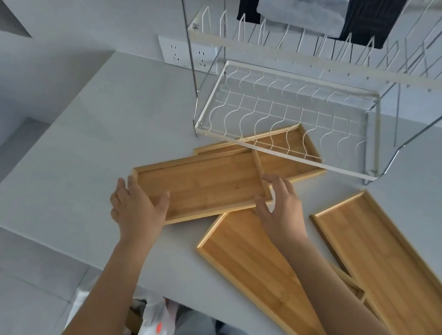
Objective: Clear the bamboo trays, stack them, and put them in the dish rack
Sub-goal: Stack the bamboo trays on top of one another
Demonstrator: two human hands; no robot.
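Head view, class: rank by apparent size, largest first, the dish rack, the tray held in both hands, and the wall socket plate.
1. Dish rack, largest.
2. Held tray, gripped by the left hand and right hand.
3. Wall socket plate, smallest, though it is farthest away.

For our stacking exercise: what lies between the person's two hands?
In the head view, the bamboo tray spans the stretch between the left hand and the right hand; each hand grips one end of it. Nothing lies on the tray.

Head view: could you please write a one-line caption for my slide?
Both hands, left and right, grip one bamboo tray above three others, before an empty dish rack.
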